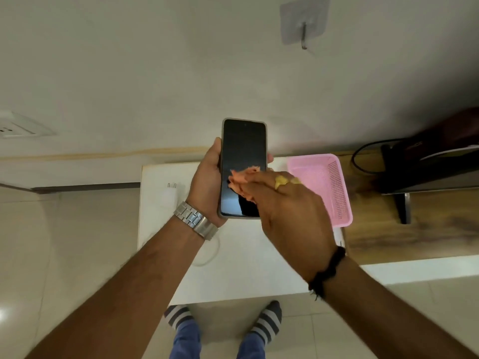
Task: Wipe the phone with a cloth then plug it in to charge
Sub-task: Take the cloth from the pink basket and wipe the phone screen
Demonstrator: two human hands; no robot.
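Observation:
My left hand (pixel 207 181) grips a black phone (pixel 243 149) in a pale case, held upright above the white table (pixel 233 275) with its dark screen facing me. My right hand (pixel 282 203) presses a small peach-orange cloth (pixel 242 177) flat against the lower half of the screen. A white charger plug (pixel 169 194) lies on the table to the left of the phone, and its white cable (pixel 208 257) loops under my left wrist. A white wall socket (pixel 18 128) sits on the wall at the far left.
A pink mesh basket (pixel 334 187) stands on the table's right side. A wooden desk (pixel 414 229) to the right holds a black monitor stand (pixel 404 203) and a black cable (pixel 359 161). A metal hook (pixel 304 35) hangs on the wall above. My striped socks (pixel 267 322) show below.

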